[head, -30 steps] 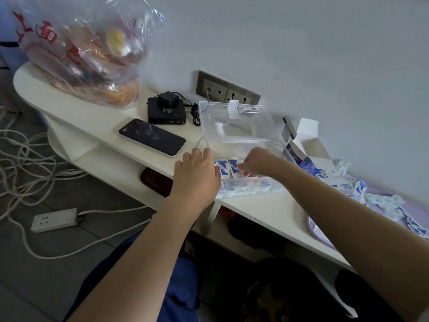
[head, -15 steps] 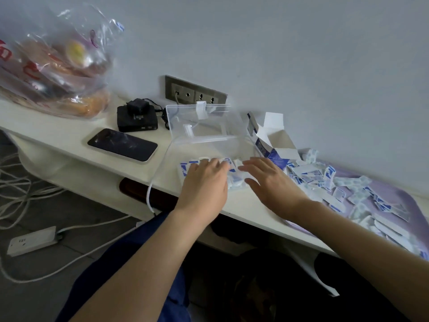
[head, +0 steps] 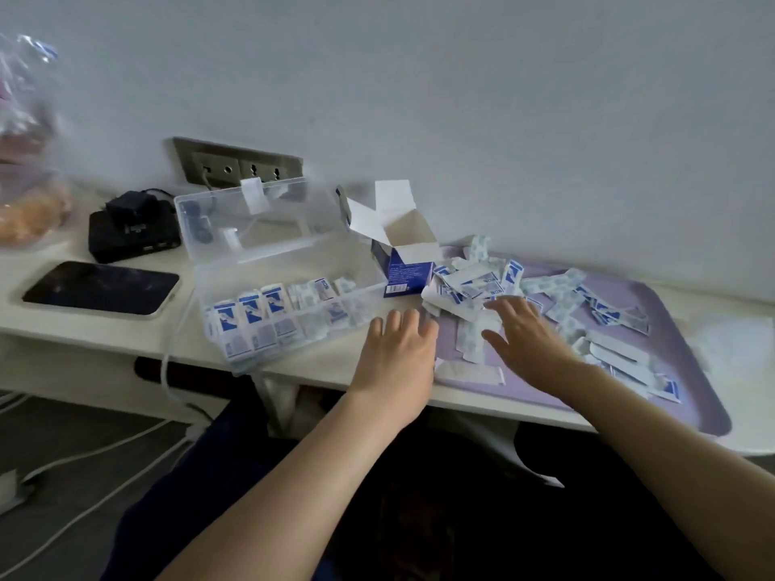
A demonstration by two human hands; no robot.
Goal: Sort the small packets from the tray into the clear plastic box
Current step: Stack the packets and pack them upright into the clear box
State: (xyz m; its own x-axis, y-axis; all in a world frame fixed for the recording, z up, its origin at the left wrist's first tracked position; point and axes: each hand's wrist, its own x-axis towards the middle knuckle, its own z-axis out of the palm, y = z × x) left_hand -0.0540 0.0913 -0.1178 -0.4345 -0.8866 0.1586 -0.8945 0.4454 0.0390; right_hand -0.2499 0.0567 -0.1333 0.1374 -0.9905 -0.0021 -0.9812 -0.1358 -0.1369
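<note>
Both hands have left the clear plastic box (head: 251, 272) and moved right to the purple tray (head: 671, 392). The left hand (head: 396, 358) and right hand (head: 526, 341) hover apart, fingers spread and holding nothing, over the loose packets (head: 474, 283). This is likely a reach for the next batch. A row of packets already stands in the box on the counter. The blue print on the packets and on the open carton (head: 407, 268) is too blurred to read.
</note>
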